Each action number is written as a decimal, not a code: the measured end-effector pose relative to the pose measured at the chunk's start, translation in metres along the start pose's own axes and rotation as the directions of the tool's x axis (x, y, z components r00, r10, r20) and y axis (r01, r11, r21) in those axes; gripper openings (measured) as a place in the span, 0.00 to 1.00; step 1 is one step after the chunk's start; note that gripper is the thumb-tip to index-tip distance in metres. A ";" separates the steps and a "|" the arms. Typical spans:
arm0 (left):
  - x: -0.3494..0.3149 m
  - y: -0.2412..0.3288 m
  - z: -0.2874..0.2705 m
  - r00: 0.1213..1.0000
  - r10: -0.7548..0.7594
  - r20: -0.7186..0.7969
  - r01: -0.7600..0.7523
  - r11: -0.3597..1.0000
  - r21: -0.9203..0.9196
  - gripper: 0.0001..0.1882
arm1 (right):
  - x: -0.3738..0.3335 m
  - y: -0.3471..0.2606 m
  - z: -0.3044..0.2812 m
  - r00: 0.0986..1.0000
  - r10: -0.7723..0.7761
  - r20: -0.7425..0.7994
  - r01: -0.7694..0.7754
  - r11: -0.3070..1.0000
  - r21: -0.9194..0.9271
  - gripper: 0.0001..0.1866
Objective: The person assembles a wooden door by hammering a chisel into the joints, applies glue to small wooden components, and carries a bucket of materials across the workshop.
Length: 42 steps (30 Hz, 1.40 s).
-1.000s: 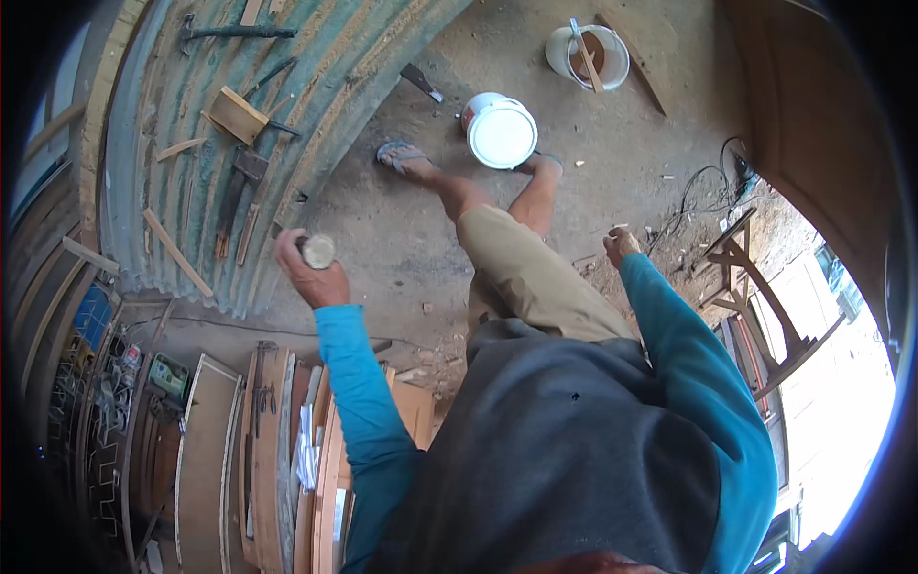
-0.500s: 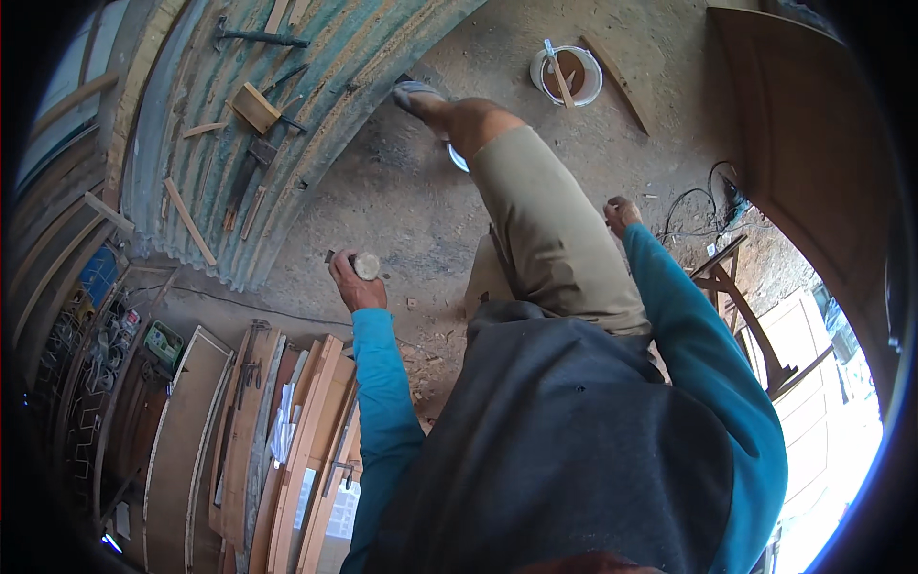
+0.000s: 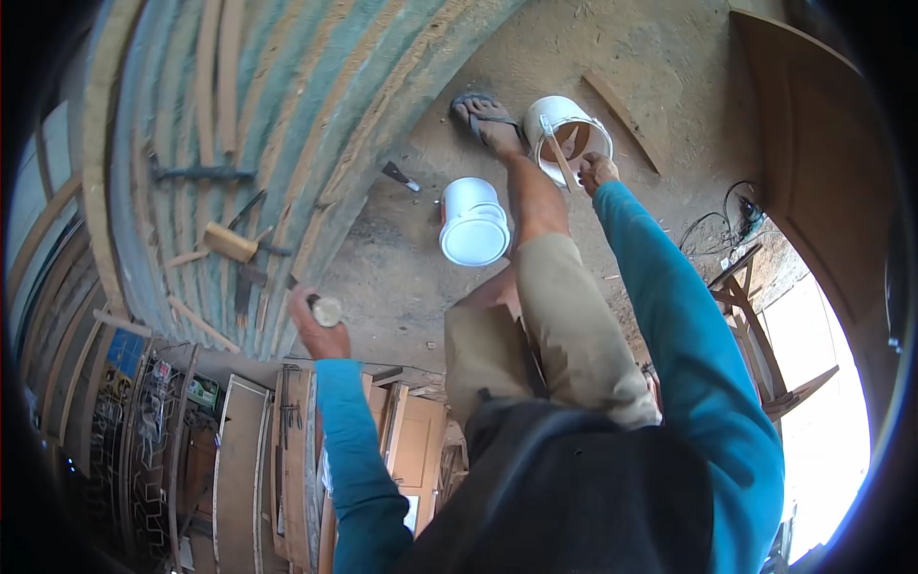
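Note:
My left hand (image 3: 318,325) is closed round a tool with a thick, round, pale wooden handle (image 3: 326,310). A short dark part of the tool sticks out past the fingers; its kind is mostly hidden. Ahead, my right hand (image 3: 598,171) is closed at the near right rim of an open white bucket (image 3: 552,111). A flat wooden stick (image 3: 560,158) lies over the bucket's rim, and its inside looks brown, with a pale pointed piece in it. Beside my leg stands a second white bucket with a white lid (image 3: 474,241).
Corrugated sheets (image 3: 316,124) at the left bear a hammer (image 3: 206,174), a wooden-bodied tool (image 3: 230,242) and several sticks. A scraper-like blade (image 3: 401,177) and a wooden strip (image 3: 622,122) lie on the floor. Boards (image 3: 239,469) stand at lower left; a large brown panel (image 3: 803,124) at right.
My right hand has reached forward to the open bucket. My left hand has moved left and slightly down in view, still holding the tool. The lidded bucket, mostly hidden before, now shows.

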<state>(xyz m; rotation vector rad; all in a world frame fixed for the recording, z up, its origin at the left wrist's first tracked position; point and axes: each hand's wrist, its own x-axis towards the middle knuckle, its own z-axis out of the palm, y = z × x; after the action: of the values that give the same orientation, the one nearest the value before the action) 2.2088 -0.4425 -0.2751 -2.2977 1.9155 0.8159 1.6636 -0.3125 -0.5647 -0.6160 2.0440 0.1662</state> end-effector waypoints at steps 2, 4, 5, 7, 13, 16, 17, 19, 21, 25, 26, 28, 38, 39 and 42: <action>0.071 0.004 0.018 0.991 0.120 0.054 -0.124 0.989 0.079 0.26 | 0.051 0.010 0.021 0.982 0.181 -0.047 -0.166 0.959 0.228 0.13; 0.133 0.017 0.026 0.971 0.230 0.068 -0.239 0.952 0.193 0.26 | 0.066 0.003 0.035 0.980 0.201 -0.004 -0.201 0.980 0.007 0.15; 0.169 0.016 0.036 0.954 0.295 0.049 -0.298 0.928 0.225 0.26 | 0.076 -0.001 0.040 0.977 0.211 0.000 -0.211 0.975 -0.071 0.17; 0.228 0.007 0.051 0.950 0.311 0.030 -0.305 0.901 0.309 0.27 | 0.094 -0.006 0.056 0.973 0.230 -0.004 -0.228 0.962 -0.151 0.19; 0.334 0.019 0.097 0.981 0.188 0.052 -0.195 0.953 0.233 0.26 | 0.099 0.000 0.082 0.984 0.136 -0.114 -0.148 0.984 -0.104 0.25; 0.355 0.006 0.118 0.927 0.365 0.083 -0.373 0.883 0.284 0.33 | 0.081 -0.010 0.077 0.963 -0.038 -0.268 -0.001 0.990 -0.143 0.28; 0.356 0.008 0.127 0.945 0.325 0.041 -0.323 0.901 0.288 0.36 | 0.078 -0.014 0.076 0.931 -0.141 -0.338 0.074 0.976 -0.204 0.29; 0.338 0.005 0.128 0.974 0.227 -0.024 -0.209 0.929 0.306 0.42 | 0.057 -0.043 0.048 0.972 0.101 -0.214 -0.098 0.995 0.024 0.28; 0.318 0.003 0.124 0.980 0.168 -0.108 -0.125 0.936 0.328 0.48 | 0.049 -0.044 0.039 0.978 0.170 -0.118 -0.164 0.985 0.060 0.25; 0.267 0.042 0.113 0.989 0.006 -0.149 0.029 0.972 0.233 0.53 | 0.047 -0.025 0.046 0.976 -0.023 -0.218 0.037 0.998 0.057 0.24; 0.253 0.047 0.112 0.986 0.020 -0.164 0.018 0.974 0.225 0.52 | 0.054 -0.024 0.050 0.973 -0.054 -0.226 0.069 0.996 0.062 0.24; 0.212 0.071 0.111 0.994 -0.029 -0.105 0.025 0.999 -0.044 0.50 | 0.074 -0.018 0.055 0.994 -0.073 -0.087 0.075 0.997 0.025 0.23; 0.044 0.028 0.130 0.975 -0.108 0.193 0.158 0.951 -0.265 0.42 | 0.043 -0.017 0.033 0.951 -0.174 -0.254 0.210 0.970 0.125 0.18; 0.027 0.027 0.129 0.962 -0.113 0.249 0.181 0.946 -0.268 0.41 | 0.027 -0.015 0.020 0.942 -0.180 -0.284 0.233 0.958 0.165 0.21; -0.018 0.032 0.126 0.920 -0.083 0.384 0.205 0.935 -0.289 0.36 | -0.050 -0.027 -0.032 0.987 -0.054 -0.152 0.120 0.876 0.468 0.23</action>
<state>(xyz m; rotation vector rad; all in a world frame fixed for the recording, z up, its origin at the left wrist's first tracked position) 2.1320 -0.3888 -0.3661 -2.2036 1.5216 1.5129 1.6729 -0.3295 -0.5026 -0.4123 2.0737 -0.4362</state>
